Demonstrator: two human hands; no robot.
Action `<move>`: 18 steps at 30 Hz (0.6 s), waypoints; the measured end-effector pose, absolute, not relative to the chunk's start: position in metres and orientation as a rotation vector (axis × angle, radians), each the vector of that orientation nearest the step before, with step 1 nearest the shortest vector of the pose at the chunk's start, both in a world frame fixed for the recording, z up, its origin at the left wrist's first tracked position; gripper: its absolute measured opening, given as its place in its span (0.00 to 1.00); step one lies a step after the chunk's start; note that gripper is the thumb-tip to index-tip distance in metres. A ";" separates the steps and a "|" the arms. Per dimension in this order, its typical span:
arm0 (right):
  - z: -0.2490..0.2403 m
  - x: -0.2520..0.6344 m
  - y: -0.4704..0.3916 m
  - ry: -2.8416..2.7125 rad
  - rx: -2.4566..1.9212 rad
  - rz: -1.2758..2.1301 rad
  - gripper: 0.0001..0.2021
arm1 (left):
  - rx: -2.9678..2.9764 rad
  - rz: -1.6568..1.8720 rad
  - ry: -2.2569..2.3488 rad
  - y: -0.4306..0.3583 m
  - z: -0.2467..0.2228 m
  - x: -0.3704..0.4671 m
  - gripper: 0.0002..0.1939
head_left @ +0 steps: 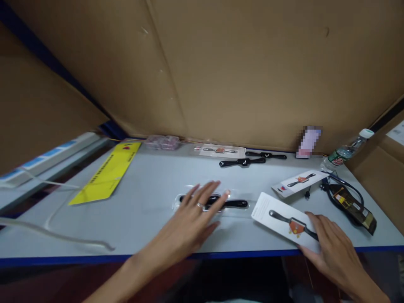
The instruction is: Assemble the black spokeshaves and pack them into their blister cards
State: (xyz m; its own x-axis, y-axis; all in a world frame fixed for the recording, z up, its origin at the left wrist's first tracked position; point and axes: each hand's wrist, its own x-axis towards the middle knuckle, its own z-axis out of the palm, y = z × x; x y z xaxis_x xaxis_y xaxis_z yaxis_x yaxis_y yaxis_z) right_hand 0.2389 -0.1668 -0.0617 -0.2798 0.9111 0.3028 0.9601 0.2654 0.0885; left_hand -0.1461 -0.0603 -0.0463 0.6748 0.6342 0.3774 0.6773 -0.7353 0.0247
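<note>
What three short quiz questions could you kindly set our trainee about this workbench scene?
1. Choose: what does the right hand hold? (a) a clear plastic bottle; (b) a white rectangular card printed with a tool; (c) a mobile phone.
2. True or false: the long, bright yellow sheet lies on the right side of the pale grey table.
3. Fill in the number: the left hand is over a black two-handled tool, while ___ loose black tools lie near the brown cardboard wall.

Key: 1 b; 2 false; 3 two.
</note>
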 end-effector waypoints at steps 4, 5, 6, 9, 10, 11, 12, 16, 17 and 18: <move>-0.069 0.253 -0.156 -2.314 -1.759 -0.520 0.29 | -2.651 -0.474 -1.252 -0.046 -0.062 -0.180 0.41; -0.070 0.254 -0.155 -2.309 -1.761 -0.516 0.29 | -2.642 -0.485 -1.258 -0.046 -0.065 -0.185 0.40; -0.072 0.255 -0.155 -2.304 -1.762 -0.507 0.29 | -2.633 -0.512 -1.257 -0.045 -0.068 -0.189 0.39; -0.073 0.252 -0.156 -2.271 -1.773 -0.479 0.30 | -2.604 -0.630 -1.221 -0.046 -0.071 -0.190 0.36; -0.073 0.251 -0.157 -2.264 -1.776 -0.455 0.31 | -2.604 -0.668 -1.200 -0.046 -0.070 -0.189 0.34; -0.072 0.250 -0.157 -2.260 -1.776 -0.423 0.32 | -2.611 -0.706 -1.180 -0.046 -0.068 -0.186 0.33; -0.070 0.248 -0.157 -2.257 -1.773 -0.389 0.33 | -2.627 -0.743 -1.159 -0.047 -0.066 -0.182 0.32; -0.067 0.245 -0.158 -2.220 -1.743 -0.330 0.34 | -2.735 -0.856 -1.043 -0.051 -0.053 -0.161 0.27; -0.068 0.246 -0.159 -2.204 -1.736 -0.328 0.34 | -2.760 -0.861 -1.007 -0.052 -0.050 -0.155 0.25; -0.070 0.247 -0.161 -2.191 -1.732 -0.322 0.34 | -2.783 -0.853 -0.972 -0.053 -0.046 -0.148 0.23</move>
State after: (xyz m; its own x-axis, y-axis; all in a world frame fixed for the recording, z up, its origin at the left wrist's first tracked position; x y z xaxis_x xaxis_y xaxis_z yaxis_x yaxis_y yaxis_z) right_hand 0.2469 -0.1612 -0.0700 -0.2072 0.8972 0.3900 0.9714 0.2358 -0.0263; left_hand -0.1484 -0.0528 -0.0463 0.6452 0.5536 0.5265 0.5943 -0.7968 0.1095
